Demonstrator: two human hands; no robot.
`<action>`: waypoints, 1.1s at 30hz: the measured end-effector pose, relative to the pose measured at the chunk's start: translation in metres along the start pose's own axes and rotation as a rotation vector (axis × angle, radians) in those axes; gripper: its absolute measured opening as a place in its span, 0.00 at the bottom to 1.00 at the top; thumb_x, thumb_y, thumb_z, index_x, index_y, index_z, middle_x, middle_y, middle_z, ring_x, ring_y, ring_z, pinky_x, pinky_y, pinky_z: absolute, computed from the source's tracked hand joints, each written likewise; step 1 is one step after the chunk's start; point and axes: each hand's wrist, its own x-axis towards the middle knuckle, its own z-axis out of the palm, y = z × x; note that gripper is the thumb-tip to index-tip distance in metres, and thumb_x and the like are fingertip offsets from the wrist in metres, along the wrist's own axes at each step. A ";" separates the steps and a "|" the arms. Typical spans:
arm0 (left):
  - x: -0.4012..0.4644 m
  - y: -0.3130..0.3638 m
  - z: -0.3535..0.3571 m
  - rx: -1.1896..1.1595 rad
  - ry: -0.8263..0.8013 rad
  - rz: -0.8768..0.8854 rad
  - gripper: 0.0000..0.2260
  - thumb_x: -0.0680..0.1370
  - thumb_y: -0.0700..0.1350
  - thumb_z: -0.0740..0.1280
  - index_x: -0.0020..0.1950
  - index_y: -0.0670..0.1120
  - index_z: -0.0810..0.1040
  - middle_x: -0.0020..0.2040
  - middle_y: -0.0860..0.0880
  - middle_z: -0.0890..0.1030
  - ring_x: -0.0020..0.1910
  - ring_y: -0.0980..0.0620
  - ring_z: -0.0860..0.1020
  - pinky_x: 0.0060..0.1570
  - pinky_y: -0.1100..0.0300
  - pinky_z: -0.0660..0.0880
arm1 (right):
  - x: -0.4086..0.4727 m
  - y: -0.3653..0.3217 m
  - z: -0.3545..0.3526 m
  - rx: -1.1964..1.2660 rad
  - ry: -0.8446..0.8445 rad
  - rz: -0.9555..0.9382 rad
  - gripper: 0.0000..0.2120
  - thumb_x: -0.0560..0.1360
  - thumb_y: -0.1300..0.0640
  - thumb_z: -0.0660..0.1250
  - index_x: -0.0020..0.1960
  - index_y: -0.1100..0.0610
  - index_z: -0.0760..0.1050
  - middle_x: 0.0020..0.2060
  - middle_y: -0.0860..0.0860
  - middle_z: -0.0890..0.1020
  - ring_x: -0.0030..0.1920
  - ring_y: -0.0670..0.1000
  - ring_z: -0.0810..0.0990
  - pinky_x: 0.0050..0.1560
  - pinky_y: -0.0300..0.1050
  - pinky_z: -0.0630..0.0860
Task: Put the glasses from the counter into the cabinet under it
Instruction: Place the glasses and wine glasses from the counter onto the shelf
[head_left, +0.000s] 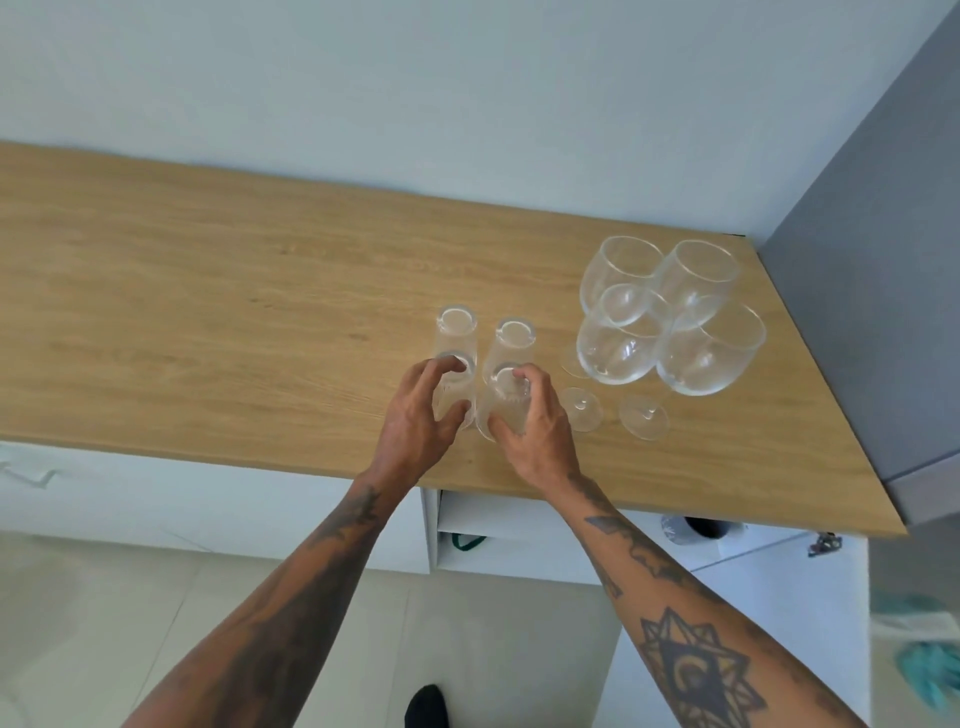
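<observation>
Several clear tumblers stand upside down in two rows near the front of the wooden counter (208, 291). My left hand (415, 415) wraps around the near left tumbler (457, 387). My right hand (535, 421) wraps around the near right tumbler (506, 402). Behind them stand a far left tumbler (456, 325) and a far right tumbler (514, 338), untouched. To the right, several stemmed wine glasses (670, 317) stand upright in a tight cluster. Below the counter's edge the cabinet (524, 535) is open.
A grey tall unit (872, 312) bounds the counter on the right, and a pale wall runs behind it. An open white cabinet door (769, 587) juts out at lower right. The floor is light tile, with my dark shoe (426, 706) below.
</observation>
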 end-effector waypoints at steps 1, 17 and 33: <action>0.000 0.002 -0.001 -0.006 0.001 -0.007 0.20 0.74 0.39 0.74 0.64 0.46 0.76 0.59 0.54 0.75 0.56 0.56 0.73 0.54 0.53 0.77 | 0.000 0.001 -0.001 0.000 0.000 -0.006 0.29 0.70 0.59 0.75 0.67 0.56 0.66 0.61 0.52 0.76 0.60 0.52 0.76 0.55 0.36 0.68; -0.019 0.136 -0.044 0.041 0.171 0.124 0.20 0.72 0.47 0.76 0.62 0.55 0.76 0.62 0.57 0.78 0.58 0.54 0.77 0.59 0.46 0.77 | -0.018 -0.058 -0.131 0.146 0.182 -0.387 0.26 0.70 0.53 0.74 0.64 0.51 0.67 0.58 0.45 0.77 0.52 0.44 0.74 0.52 0.35 0.69; -0.110 0.230 -0.009 -0.014 0.218 0.133 0.20 0.72 0.49 0.76 0.62 0.56 0.75 0.58 0.73 0.74 0.57 0.50 0.77 0.48 0.43 0.81 | -0.104 -0.023 -0.209 0.198 0.254 -0.440 0.28 0.69 0.54 0.76 0.64 0.57 0.69 0.56 0.42 0.75 0.54 0.49 0.78 0.52 0.47 0.79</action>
